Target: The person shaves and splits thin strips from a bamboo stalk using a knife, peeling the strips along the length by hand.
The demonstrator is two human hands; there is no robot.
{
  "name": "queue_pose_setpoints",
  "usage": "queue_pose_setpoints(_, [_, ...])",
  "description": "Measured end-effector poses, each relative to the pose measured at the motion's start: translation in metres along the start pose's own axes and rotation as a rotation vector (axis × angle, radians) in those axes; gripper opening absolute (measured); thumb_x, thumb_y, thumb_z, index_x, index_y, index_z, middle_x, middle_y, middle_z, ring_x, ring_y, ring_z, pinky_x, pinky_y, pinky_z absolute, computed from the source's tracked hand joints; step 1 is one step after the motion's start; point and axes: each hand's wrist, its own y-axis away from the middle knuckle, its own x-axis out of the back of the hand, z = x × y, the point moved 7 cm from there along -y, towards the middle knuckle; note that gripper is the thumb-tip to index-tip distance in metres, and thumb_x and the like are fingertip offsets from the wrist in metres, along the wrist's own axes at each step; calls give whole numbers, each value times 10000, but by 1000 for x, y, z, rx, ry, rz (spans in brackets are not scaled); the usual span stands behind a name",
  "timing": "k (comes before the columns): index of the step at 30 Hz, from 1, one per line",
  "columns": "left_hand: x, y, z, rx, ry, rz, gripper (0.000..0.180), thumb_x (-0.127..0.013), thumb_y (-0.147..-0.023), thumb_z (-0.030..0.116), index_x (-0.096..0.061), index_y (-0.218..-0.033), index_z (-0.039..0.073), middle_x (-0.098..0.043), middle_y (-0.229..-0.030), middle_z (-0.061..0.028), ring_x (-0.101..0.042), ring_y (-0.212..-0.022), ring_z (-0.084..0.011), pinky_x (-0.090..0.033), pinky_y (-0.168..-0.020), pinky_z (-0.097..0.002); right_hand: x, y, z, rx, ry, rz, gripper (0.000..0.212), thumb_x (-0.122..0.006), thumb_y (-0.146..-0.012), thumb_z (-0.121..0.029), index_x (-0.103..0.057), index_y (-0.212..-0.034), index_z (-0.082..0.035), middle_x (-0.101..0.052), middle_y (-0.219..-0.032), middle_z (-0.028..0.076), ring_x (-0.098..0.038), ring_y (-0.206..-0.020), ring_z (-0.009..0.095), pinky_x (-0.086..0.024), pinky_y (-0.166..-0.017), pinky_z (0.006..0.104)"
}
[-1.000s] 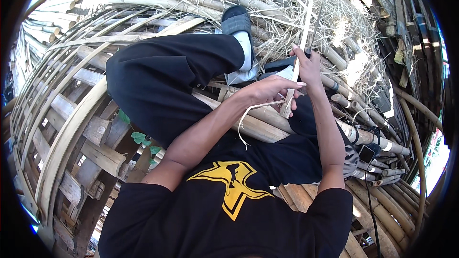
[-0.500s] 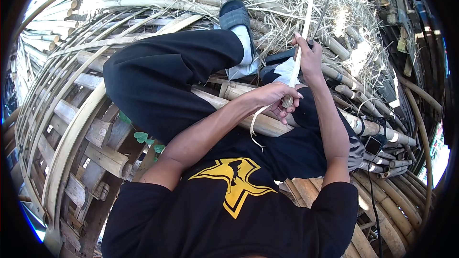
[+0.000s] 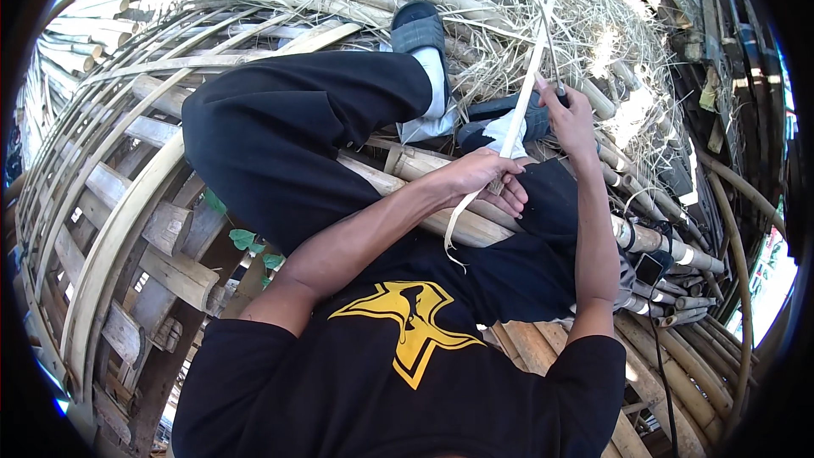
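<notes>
My hands: L hand [image 3: 485,176] is closed round the lower end of a long, pale bamboo strip [image 3: 525,97], thumb on top, a few fingers partly uncurled below. R hand [image 3: 573,120] is gripping a knife [image 3: 552,55] by its dark handle, approx. halfway up the strip's visible length. Blade points up & away from me, just R of the strip, tip appearing to overlap it; can't tell if they're touching.

Strip runs from L hand, past the R hand's fingers, up to the top edge of view, slightly tilted R. A thin, pale curl [image 3: 454,225] hangs below L hand, bent down twd my lap; can't tell if it's joined to the strip.

Under my hands: thick bamboo poles [image 3: 471,226], betw. my legs in black trousers [image 3: 297,140]. L foot has a grey sandal [image 3: 418,32] w/ a white sock [image 3: 436,85]. Straw-like shavings [image 3: 623,55] lie heaped beyond, esp. upper R. Bamboo slats [image 3: 127,191] on my L, a few green leaves [image 3: 244,240] nr my L knee. Small dark device [image 3: 649,269] w/ a cable on my R, by more poles.
</notes>
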Motion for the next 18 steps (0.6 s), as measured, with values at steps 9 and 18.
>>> queue_pose_setpoints(9, [13, -8, 2, 13, -4, -76, 295, -565, -894, 235, -420, -673, 105, -319, -496, 49, -303, -376, -61, -269, -372, -253, 13, 45, -11, 37, 487, -113, 409, -595, -848, -292, -559, -624, 48, -412, -455, 151, -396, -416, 237, -323, -467, 372])
queue_pose_setpoints(18, [19, -4, 17, -64, -172, 31, 190, -593, -750, 39, -424, -689, 102, -317, -499, 66, -306, -359, -38, -238, -338, -228, -32, 51, -8, 144, 694, -295, 258, -599, -774, -221, -652, -683, 15, -571, -612, 240, -593, -636, 386, -489, -636, 445])
